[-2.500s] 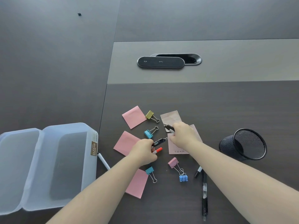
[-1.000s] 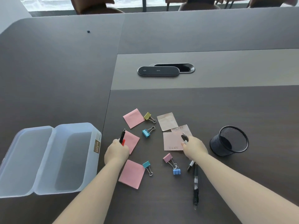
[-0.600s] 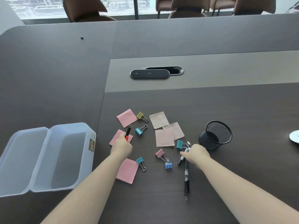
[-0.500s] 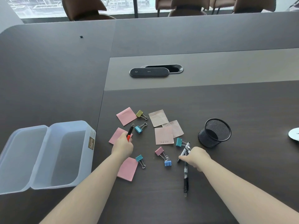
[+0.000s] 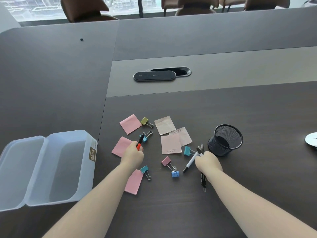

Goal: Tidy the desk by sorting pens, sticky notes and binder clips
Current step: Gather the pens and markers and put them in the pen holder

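Observation:
My left hand (image 5: 133, 156) is closed around a black and red pen (image 5: 140, 141) whose tip sticks up over a pink sticky note (image 5: 121, 146). My right hand (image 5: 207, 162) grips several pens: a white one (image 5: 189, 164), dark tips (image 5: 200, 149) above the fingers, and a black one (image 5: 203, 182) trailing below the wrist. A black mesh pen cup (image 5: 225, 140) stands just right of that hand. Pink and beige sticky notes (image 5: 170, 144) and binder clips, among them a teal one (image 5: 187, 150), a pink one (image 5: 166, 161) and a yellow one (image 5: 144, 120), lie scattered between my hands.
An open translucent plastic box (image 5: 66, 165) with its lid flipped left sits at the near left. A black oval cable hatch (image 5: 155, 76) lies further back on the table. A white round object (image 5: 312, 139) shows at the right edge. Chairs stand beyond the table.
My right hand has gathered the pens lying near the cup and lifted them off the table. My left hand keeps its pen and has barely shifted.

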The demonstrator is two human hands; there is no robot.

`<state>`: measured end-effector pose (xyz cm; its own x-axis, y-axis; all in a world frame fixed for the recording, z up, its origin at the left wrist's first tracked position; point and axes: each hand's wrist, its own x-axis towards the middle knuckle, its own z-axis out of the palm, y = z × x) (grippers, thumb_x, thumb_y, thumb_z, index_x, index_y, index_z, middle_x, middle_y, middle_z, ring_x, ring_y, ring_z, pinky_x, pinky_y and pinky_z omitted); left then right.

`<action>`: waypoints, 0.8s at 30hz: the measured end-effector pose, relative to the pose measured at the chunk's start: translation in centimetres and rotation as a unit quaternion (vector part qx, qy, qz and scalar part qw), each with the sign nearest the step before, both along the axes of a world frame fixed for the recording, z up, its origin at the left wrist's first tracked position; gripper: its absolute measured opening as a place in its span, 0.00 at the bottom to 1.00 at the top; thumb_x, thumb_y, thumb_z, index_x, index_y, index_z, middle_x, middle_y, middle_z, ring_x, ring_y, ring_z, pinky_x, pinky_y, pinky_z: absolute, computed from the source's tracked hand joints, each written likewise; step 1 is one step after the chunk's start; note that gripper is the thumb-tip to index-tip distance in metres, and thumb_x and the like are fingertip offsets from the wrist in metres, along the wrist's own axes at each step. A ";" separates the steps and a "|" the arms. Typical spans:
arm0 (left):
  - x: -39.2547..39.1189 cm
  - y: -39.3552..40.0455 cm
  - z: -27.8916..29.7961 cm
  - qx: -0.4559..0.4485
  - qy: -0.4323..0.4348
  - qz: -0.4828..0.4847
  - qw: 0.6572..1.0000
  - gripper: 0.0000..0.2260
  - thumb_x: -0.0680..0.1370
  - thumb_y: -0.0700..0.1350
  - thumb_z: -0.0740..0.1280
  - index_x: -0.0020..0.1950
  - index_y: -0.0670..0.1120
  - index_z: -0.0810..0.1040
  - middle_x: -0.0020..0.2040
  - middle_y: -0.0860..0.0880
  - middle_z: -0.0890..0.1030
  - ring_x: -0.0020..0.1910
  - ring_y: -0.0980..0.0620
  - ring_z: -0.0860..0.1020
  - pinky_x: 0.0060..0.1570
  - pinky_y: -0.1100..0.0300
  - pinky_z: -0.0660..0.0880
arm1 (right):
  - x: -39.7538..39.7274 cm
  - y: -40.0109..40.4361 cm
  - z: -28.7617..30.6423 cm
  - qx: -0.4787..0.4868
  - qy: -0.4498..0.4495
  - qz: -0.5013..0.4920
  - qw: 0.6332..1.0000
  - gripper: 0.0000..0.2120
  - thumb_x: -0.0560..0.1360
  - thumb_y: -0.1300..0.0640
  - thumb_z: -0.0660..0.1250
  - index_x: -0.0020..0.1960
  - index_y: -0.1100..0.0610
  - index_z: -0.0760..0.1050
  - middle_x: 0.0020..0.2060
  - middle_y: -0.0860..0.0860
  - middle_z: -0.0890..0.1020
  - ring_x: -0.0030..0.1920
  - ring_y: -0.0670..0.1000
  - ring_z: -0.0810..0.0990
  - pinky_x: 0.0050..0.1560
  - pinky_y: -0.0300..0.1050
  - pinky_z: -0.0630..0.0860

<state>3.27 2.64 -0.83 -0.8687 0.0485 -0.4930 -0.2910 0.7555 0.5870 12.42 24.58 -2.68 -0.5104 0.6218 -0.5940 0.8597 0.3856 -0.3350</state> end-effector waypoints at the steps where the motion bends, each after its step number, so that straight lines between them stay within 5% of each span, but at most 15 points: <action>1: -0.1 0.1 0.0 0.000 0.001 -0.001 1.000 0.06 0.80 0.39 0.55 0.47 0.44 0.71 0.41 0.47 0.74 0.41 0.45 0.71 0.44 0.54 0.69 | -0.3 0.0 -0.1 -0.004 0.006 -0.002 1.000 0.11 0.77 0.52 0.59 0.51 0.59 0.73 0.52 0.58 0.80 0.51 0.60 0.77 0.47 0.45 0.69; 6: -0.6 0.0 -0.7 0.009 0.003 0.002 1.000 0.08 0.81 0.43 0.56 0.43 0.44 0.69 0.36 0.48 0.71 0.37 0.47 0.69 0.39 0.55 0.66 | -1.6 -0.7 -0.3 -0.020 -0.044 0.016 0.999 0.13 0.71 0.50 0.68 0.43 0.58 0.68 0.41 0.53 0.76 0.44 0.56 0.74 0.42 0.43 0.69; 12: -1.0 -0.1 -0.7 0.059 0.032 0.032 0.997 0.18 0.81 0.52 0.57 0.33 0.47 0.60 0.31 0.50 0.64 0.30 0.51 0.62 0.31 0.57 0.59 | -2.4 -2.4 -0.3 0.001 0.031 0.039 0.999 0.09 0.72 0.51 0.61 0.41 0.56 0.68 0.42 0.53 0.79 0.44 0.58 0.77 0.41 0.44 0.69; 18: -2.3 2.5 1.5 0.214 0.014 0.070 0.974 0.14 0.79 0.56 0.58 0.39 0.49 0.68 0.32 0.50 0.67 0.29 0.53 0.65 0.27 0.60 0.64 | -4.7 -1.4 3.3 0.018 0.236 0.020 0.971 0.14 0.75 0.54 0.61 0.32 0.52 0.61 0.34 0.51 0.74 0.42 0.58 0.72 0.43 0.47 0.67; 24: -3.3 11.1 6.0 0.336 0.025 0.005 0.942 0.14 0.78 0.57 0.61 0.37 0.51 0.67 0.32 0.51 0.66 0.30 0.52 0.64 0.30 0.57 0.65 | -6.2 2.2 8.0 0.014 0.461 -0.055 0.885 0.13 0.78 0.53 0.63 0.38 0.55 0.64 0.29 0.50 0.71 0.31 0.56 0.77 0.35 0.45 0.70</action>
